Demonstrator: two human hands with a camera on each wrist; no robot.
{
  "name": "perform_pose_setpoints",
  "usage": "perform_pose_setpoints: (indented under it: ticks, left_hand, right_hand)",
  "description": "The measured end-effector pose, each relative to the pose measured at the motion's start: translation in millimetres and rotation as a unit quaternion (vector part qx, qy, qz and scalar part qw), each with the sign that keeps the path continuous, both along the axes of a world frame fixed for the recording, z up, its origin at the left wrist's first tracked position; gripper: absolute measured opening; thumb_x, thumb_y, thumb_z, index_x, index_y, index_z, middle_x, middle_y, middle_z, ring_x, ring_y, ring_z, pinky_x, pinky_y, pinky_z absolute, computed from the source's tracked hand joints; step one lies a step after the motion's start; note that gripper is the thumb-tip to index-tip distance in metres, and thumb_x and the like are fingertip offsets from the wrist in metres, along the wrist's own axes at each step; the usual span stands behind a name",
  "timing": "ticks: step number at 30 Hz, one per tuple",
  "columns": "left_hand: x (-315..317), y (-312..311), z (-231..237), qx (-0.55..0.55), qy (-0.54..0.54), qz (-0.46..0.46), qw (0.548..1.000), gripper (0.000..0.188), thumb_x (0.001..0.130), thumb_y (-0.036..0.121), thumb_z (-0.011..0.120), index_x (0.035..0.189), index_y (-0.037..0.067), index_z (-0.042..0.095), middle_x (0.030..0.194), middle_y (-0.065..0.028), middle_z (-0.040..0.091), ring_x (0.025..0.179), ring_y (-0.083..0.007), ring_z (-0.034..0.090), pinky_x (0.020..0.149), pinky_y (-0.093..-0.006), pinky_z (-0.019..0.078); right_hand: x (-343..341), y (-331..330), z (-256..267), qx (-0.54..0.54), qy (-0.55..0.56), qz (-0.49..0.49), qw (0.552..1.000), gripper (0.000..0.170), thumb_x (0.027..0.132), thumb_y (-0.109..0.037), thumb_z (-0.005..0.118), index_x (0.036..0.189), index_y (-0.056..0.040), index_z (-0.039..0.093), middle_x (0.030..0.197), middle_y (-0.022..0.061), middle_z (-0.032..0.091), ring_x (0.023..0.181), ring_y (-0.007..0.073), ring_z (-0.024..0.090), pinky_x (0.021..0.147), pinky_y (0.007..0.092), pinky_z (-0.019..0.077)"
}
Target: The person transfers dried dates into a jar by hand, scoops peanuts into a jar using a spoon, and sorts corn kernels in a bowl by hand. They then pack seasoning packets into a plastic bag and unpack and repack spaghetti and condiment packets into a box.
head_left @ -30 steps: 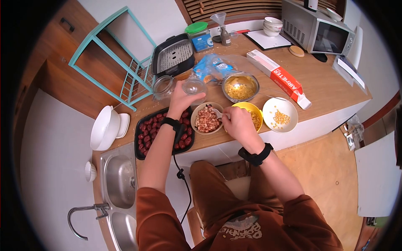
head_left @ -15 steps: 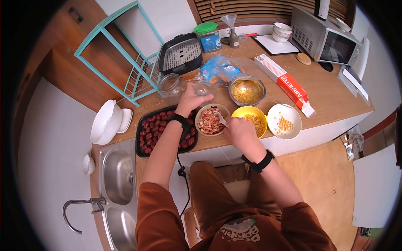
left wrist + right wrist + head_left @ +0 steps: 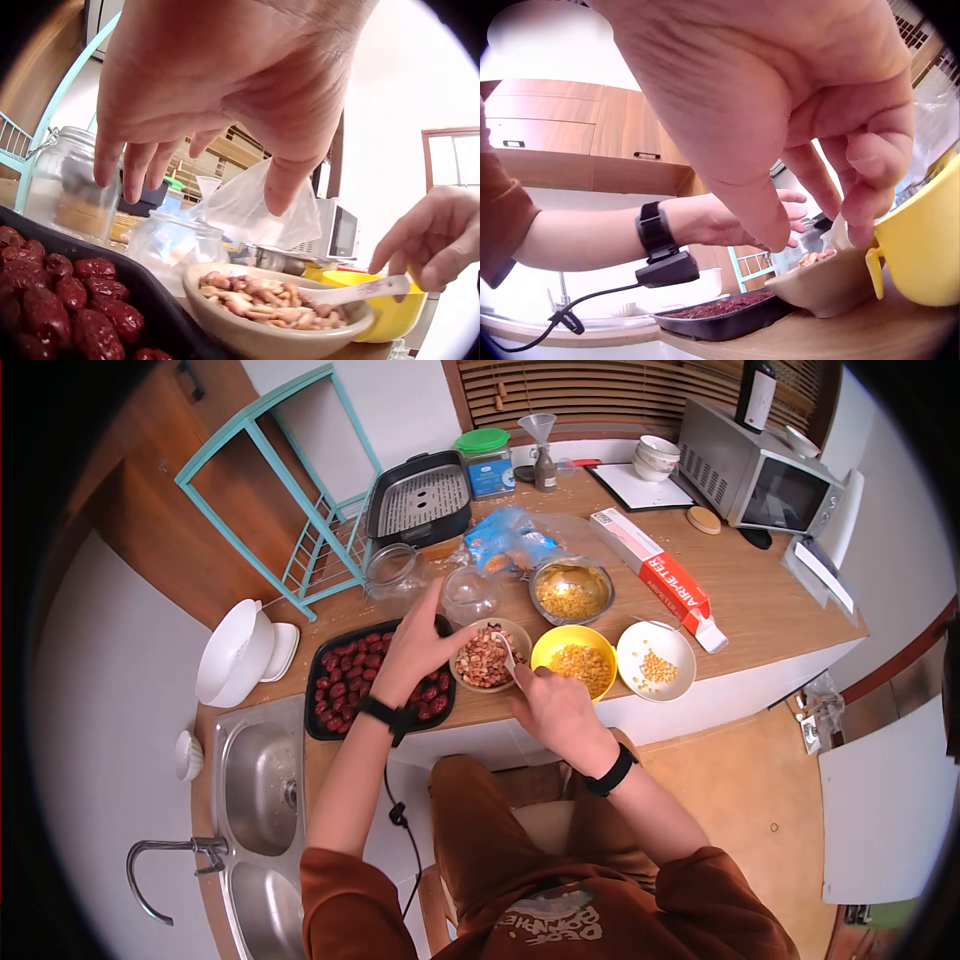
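My left hand [image 3: 415,648] is spread with nothing in it, over the edge between the black tray [image 3: 161,300] of red dates [image 3: 345,678] and a beige bowl [image 3: 262,339] of chopped peanuts [image 3: 484,660]. A white spoon [image 3: 367,289] leans in the peanuts, its handle over the rim. My right hand [image 3: 566,716] is at the handle's end, thumb and fingers apart in the right wrist view. Beside the peanuts stands a yellow bowl [image 3: 922,240] of yellow grains. A small lidless glass jar [image 3: 470,598] sits behind the peanut bowl.
Another glass jar [image 3: 397,572] stands at the back left, near a teal rack [image 3: 320,530]. A steel bowl [image 3: 572,612] and a white plate [image 3: 678,650] of corn kernels are on the right. The sink [image 3: 262,780] lies left, a long red-and-white box [image 3: 660,575] behind.
My left hand has left the small glass jar and come nearer the peanut bowl, fingers spread. My right hand has drawn back slightly and loosened from the spoon, which stays in the peanuts.
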State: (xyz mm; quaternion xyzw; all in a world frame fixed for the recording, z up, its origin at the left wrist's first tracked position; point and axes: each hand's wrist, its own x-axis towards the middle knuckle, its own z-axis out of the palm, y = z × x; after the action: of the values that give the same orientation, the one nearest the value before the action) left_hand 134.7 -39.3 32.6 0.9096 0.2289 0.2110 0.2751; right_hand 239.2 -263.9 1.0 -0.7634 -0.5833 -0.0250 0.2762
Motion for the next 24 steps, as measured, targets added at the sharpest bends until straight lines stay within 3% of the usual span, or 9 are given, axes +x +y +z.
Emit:
perform_pose_setpoints:
  ticks: [3,6,7,8,12,14,19,21,24]
  left_hand:
    - [-17,-30,11,0.005,-0.032,0.003,0.999,0.089,0.083,0.03,0.08,0.152,-0.003,0.035,0.15,-0.0275,0.045,0.142,-0.0369,0.043,0.115,-0.0419,0.0364]
    - [-29,-54,9,0.045,-0.079,-0.016,0.996,0.081,0.082,0.026,0.078,0.146,-0.005,0.04,0.144,-0.028,0.05,0.134,-0.0401,0.05,0.111,-0.0438,0.0401]
    - [-32,-65,9,0.048,-0.095,-0.025,0.994,0.078,0.081,0.024,0.079,0.144,-0.006,0.043,0.142,-0.0276,0.052,0.131,-0.0412,0.052,0.11,-0.0447,0.0406]
    - [-36,-79,12,0.048,-0.116,-0.027,0.992,0.075,0.08,0.021,0.079,0.142,-0.005,0.045,0.139,-0.0266,0.054,0.129,-0.041,0.053,0.109,-0.0454,0.0412]
    - [-57,-124,1,0.035,-0.162,-0.033,0.986,0.07,0.079,0.019,0.081,0.139,-0.003,0.051,0.136,-0.0247,0.056,0.127,-0.0408,0.054,0.108,-0.0466,0.0415]
    - [-64,-140,-7,0.021,-0.174,-0.035,0.984,0.066,0.079,0.017,0.081,0.136,-0.002,0.053,0.136,-0.0238,0.057,0.125,-0.0404,0.054,0.107,-0.0465,0.0416]
    - [-81,-156,-27,-0.032,-0.185,-0.014,0.982,0.054,0.079,0.013,0.081,0.126,-0.003,0.06,0.129,-0.0208,0.063,0.12,-0.0377,0.059,0.103,-0.043,0.0453]
    - [-89,-156,-33,-0.038,-0.19,0.001,0.981,0.052,0.079,0.012,0.08,0.124,-0.004,0.061,0.127,-0.0204,0.064,0.118,-0.0371,0.061,0.102,-0.0421,0.0464]
    - [-105,-155,-39,-0.044,-0.208,0.035,0.976,0.047,0.078,0.009,0.08,0.121,-0.005,0.063,0.123,-0.0206,0.067,0.115,-0.0363,0.063,0.1,-0.0407,0.0478]
  right_hand:
    - [9,-15,13,0.068,0.083,-0.011,0.994,0.027,0.087,-0.023,0.07,0.101,0.0003,0.067,0.079,0.0195,0.068,0.074,0.0384,0.069,0.068,0.0461,0.0555]
    - [27,-43,31,0.056,0.176,-0.044,0.982,0.032,0.087,-0.025,0.071,0.104,0.0014,0.069,0.083,0.0195,0.07,0.073,0.0399,0.068,0.068,0.0473,0.0545]
    - [37,-54,31,0.076,0.166,-0.054,0.982,0.033,0.087,-0.025,0.075,0.106,0.0014,0.071,0.083,0.017,0.071,0.066,0.032,0.067,0.063,0.0412,0.0536]
    - [46,-68,34,0.076,0.161,-0.055,0.983,0.033,0.087,-0.025,0.075,0.106,0.0014,0.071,0.083,0.017,0.071,0.066,0.032,0.067,0.063,0.0412,0.0536]
    - [78,-132,31,0.096,0.241,-0.144,0.955,0.033,0.088,-0.019,0.077,0.112,0.0026,0.07,0.075,0.0075,0.066,0.06,0.0082,0.056,0.055,0.0256,0.046]
    - [88,-164,20,0.132,0.283,-0.171,0.935,0.028,0.09,-0.014,0.074,0.111,0.0046,0.069,0.076,0.0006,0.064,0.062,0.0051,0.051,0.056,0.0227,0.0432]
    - [94,-198,-28,0.237,0.391,-0.2,0.866,0.02,0.093,-0.01,0.071,0.106,0.0053,0.068,0.078,-0.0044,0.06,0.066,0.0022,0.049,0.059,0.02,0.0415]
    - [92,-184,-27,0.204,0.36,-0.187,0.891,0.02,0.092,-0.01,0.072,0.106,0.0042,0.069,0.077,-0.0027,0.061,0.062,0.0027,0.049,0.056,0.0209,0.041]
    - [83,-134,19,0.17,0.268,-0.108,0.942,0.025,0.091,-0.015,0.074,0.107,0.004,0.069,0.084,0.0031,0.068,0.059,0.0054,0.052,0.054,0.0234,0.0428]
